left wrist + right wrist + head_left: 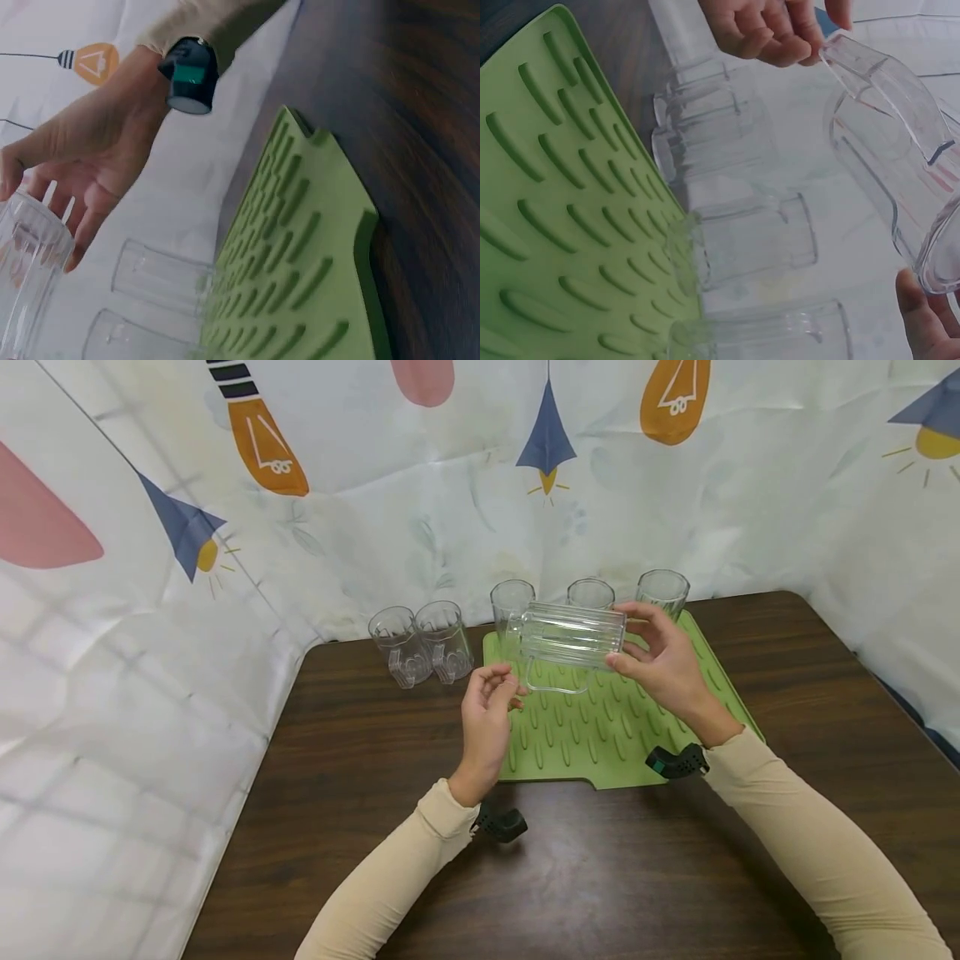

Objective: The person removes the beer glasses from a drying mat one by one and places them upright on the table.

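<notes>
A clear ribbed mug (573, 635) lies sideways in the air above the green ridged mat (566, 752), its handle (558, 690) pointing down. My right hand (663, 660) grips one end of it between thumb and fingers. The left hand (487, 714) hovers by the handle, fingers loosely curled; whether the fingertips touch the handle I cannot tell. In the right wrist view the mug (889, 142) is close up, with the left hand (772, 30) at its handle corner. The left wrist view has the right hand (97, 142) holding the mug's end (34, 232).
Along the mat's back edge stand three clear glass vessels, a left one (510, 597), a middle one (591, 593) and a right one (663, 589). Two clear mugs, one (401, 647) beside another (446, 643), stand on the dark wood table (360, 735). A patterned curtain (465, 502) hangs behind.
</notes>
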Action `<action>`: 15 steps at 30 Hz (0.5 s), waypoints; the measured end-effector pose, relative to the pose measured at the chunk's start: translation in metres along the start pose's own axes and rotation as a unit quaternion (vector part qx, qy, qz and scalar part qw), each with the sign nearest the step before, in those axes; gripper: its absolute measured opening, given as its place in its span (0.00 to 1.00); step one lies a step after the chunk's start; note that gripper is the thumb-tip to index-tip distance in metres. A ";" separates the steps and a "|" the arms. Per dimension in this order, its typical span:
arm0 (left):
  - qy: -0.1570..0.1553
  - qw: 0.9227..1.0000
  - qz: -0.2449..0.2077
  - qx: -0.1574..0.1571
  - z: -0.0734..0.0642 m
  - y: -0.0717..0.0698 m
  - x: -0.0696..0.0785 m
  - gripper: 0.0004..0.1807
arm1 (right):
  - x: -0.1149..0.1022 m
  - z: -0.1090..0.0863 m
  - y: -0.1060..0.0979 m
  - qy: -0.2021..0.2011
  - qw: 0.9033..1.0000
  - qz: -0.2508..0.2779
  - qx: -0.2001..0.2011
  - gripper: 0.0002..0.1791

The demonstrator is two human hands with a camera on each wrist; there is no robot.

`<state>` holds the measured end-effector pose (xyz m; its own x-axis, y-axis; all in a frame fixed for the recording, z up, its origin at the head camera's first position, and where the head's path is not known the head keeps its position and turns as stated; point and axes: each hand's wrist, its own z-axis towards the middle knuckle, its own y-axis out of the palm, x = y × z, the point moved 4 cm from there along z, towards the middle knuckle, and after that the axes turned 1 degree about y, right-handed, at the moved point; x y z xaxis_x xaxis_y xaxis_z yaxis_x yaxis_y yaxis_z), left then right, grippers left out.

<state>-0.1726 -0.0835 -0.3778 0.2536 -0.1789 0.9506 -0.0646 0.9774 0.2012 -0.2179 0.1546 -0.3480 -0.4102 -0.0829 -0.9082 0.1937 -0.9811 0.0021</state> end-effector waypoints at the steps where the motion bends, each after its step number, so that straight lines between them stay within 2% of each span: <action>1: -0.018 1.000 -0.016 0.004 0.000 0.001 -0.003 0.11 | 0.000 0.000 0.000 -0.002 1.000 0.002 0.000 0.35; 6: -0.088 0.990 -0.106 0.006 0.002 0.008 -0.013 0.07 | 0.003 0.001 0.001 -0.013 1.000 0.007 0.002 0.35; 10: -0.132 0.975 -0.179 -0.001 0.003 0.015 -0.019 0.09 | 0.004 0.001 0.001 -0.014 1.000 0.013 0.001 0.36; 15: -0.177 0.954 -0.242 -0.018 0.003 0.023 -0.024 0.13 | 0.006 0.001 0.001 -0.011 1.000 0.012 0.002 0.36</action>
<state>-0.1826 -0.0571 -0.3951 -0.0972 -0.6313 0.7694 0.0114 0.7723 0.6351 -0.2208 0.1526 -0.3532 -0.4253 -0.1109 -0.8982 0.2003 -0.9794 0.0261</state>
